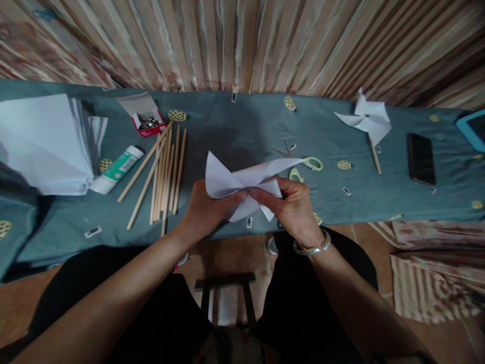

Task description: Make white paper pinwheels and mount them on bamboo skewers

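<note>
A white paper pinwheel (222,178) is held up over the near edge of the table, its blades folded toward the middle. My left hand (212,205) grips it from the left, thumb pressed near the centre. From the right, my right hand (290,202) pinches it, thumb also at the centre; the fingers of both hands are partly hidden behind the paper. Just beyond my right hand lie scissors (312,163) with pale green handles. To the left rest several wooden sticks (170,172).
At the left lie a paper stack (41,146), a glue tube (119,169) and an open red box (149,124) of small metal pieces. On the right are a finished-looking pinwheel on a stick (369,119), a phone (421,158) and a blue-edged device (473,129). A striped curtain (235,45) hangs behind.
</note>
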The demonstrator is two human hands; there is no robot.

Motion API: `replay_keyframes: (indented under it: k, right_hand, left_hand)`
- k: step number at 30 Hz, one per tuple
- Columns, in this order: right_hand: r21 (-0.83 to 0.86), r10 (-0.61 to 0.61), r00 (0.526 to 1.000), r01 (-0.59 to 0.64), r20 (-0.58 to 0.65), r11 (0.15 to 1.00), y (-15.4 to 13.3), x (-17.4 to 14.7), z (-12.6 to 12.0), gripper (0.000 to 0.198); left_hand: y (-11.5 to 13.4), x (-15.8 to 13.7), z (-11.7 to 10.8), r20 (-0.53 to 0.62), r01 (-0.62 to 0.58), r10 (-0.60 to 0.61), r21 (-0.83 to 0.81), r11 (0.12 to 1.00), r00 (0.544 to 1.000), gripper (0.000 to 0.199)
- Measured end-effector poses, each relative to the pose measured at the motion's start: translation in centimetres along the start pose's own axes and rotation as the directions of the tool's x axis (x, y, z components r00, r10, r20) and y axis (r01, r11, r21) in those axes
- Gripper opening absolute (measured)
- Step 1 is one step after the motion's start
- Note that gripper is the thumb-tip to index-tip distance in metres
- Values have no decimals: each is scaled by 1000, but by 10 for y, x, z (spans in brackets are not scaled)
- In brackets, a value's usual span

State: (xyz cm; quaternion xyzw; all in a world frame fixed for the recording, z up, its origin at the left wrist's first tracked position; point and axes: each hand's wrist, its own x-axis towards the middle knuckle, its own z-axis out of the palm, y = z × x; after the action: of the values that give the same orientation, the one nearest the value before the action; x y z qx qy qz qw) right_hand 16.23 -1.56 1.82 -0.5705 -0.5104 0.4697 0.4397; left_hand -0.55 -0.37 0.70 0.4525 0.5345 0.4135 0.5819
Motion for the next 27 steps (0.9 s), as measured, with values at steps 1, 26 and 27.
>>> replay_keyframes:
  k: [1, 26, 27]
  right_hand:
    - [3, -1, 1000, 1, 2, 1000, 0, 0, 0, 10]
    - [26, 17, 999, -18, 33, 1000, 4, 0, 1, 7]
    - [20, 22, 999, -23, 33, 1000, 3, 0, 1, 8]
  left_hand:
    - [0, 0, 0, -1, 2, -2, -6, 1000, 1000, 25]
    - [4, 2, 1, -3, 27, -27, -44, 999, 1000, 19]
    - [4, 2, 1, -7, 31, -32, -40, 999, 999, 19]
